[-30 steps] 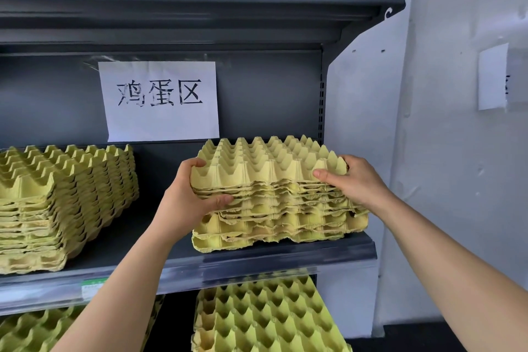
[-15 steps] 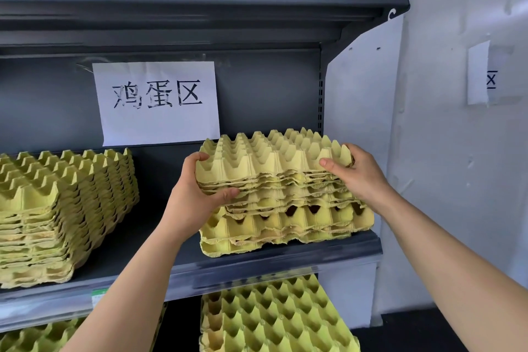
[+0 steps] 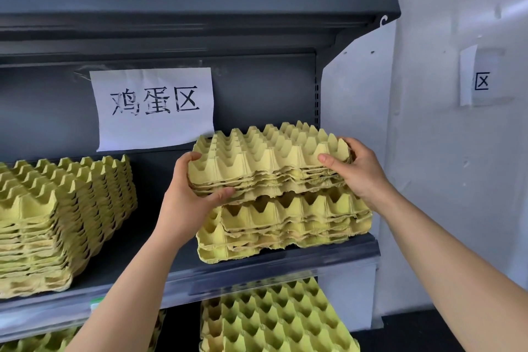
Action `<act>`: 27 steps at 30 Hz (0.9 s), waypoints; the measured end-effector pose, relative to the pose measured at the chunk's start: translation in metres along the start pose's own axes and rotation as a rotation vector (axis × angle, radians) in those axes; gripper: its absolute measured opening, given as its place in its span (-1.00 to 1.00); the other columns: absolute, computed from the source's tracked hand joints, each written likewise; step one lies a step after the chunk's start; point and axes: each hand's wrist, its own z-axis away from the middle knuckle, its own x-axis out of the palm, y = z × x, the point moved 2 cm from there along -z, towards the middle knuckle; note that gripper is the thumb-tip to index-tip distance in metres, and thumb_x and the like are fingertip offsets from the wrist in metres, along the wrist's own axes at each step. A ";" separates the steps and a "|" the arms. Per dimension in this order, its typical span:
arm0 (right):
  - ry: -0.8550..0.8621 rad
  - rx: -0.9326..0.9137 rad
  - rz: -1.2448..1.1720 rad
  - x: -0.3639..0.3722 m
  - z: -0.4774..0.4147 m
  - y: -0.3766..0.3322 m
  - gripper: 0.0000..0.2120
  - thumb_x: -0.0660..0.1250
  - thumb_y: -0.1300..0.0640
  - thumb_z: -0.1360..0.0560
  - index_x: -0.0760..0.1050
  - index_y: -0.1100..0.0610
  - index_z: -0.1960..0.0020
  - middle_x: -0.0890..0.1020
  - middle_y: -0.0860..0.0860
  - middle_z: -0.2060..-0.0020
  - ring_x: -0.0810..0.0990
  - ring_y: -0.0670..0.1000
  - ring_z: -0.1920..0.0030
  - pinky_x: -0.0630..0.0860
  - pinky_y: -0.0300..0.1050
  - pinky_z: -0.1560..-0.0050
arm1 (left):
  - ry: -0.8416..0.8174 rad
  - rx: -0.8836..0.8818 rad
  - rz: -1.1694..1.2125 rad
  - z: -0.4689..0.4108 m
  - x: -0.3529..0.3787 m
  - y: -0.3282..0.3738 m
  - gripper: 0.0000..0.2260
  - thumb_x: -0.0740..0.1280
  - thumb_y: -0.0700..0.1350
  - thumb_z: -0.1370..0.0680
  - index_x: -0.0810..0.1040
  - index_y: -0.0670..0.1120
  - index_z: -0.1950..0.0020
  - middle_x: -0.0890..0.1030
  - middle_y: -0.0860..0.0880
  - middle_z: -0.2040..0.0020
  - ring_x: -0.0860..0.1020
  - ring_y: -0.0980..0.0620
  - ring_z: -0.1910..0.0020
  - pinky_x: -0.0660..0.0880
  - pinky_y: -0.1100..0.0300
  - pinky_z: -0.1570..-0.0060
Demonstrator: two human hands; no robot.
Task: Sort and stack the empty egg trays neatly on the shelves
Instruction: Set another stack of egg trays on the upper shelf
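A bundle of yellow egg trays (image 3: 265, 160) is raised above the lower trays (image 3: 285, 226) of the same stack on the right of the grey shelf (image 3: 257, 268). My left hand (image 3: 188, 194) grips the bundle's left end, thumb underneath and fingers over the top edge. My right hand (image 3: 354, 168) grips its right end. A gap shows between the lifted bundle and the trays left on the shelf, wider at the left.
A taller stack of egg trays (image 3: 57, 217) sits at the shelf's left. More trays (image 3: 274, 320) lie on the shelf below. A paper sign (image 3: 154, 106) hangs on the back panel. The upper shelf (image 3: 200, 17) overhangs; a white wall is to the right.
Both hands have raised the upper bundle of trays, opening a gap above the lower trays. The view has moved closer to the shelf.
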 end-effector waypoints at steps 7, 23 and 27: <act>-0.008 -0.003 -0.029 -0.040 -0.005 0.015 -0.44 0.50 -0.05 -0.37 0.43 0.04 -0.31 0.60 -0.12 -0.09 0.57 -0.11 -0.09 0.49 -0.06 -0.19 | -0.043 -0.019 -0.052 0.006 0.029 0.024 -0.28 0.56 0.16 -0.28 0.26 0.24 -0.33 0.57 0.12 -0.06 0.62 0.05 0.17 0.59 0.21 0.24; -0.322 0.132 0.083 -0.042 -0.009 0.057 -0.17 0.42 -0.17 -0.40 0.07 -0.05 -0.52 0.29 -0.05 -0.45 0.33 0.01 -0.38 0.31 -0.12 -0.21 | -0.093 -0.246 -0.214 0.021 0.062 0.014 -0.15 0.39 0.32 -0.37 -0.04 0.21 -0.49 0.59 -0.06 -0.17 0.55 0.13 0.14 0.38 0.30 0.27; -0.330 0.120 0.053 -0.043 -0.011 0.058 -0.22 0.42 -0.14 -0.42 0.11 -0.04 -0.50 0.37 -0.15 -0.29 0.39 -0.09 -0.22 0.31 -0.17 -0.14 | -0.070 -0.253 -0.286 0.019 0.061 0.015 -0.16 0.36 0.37 -0.34 0.01 0.21 -0.47 0.61 0.00 0.03 0.57 0.09 0.19 0.41 0.25 0.30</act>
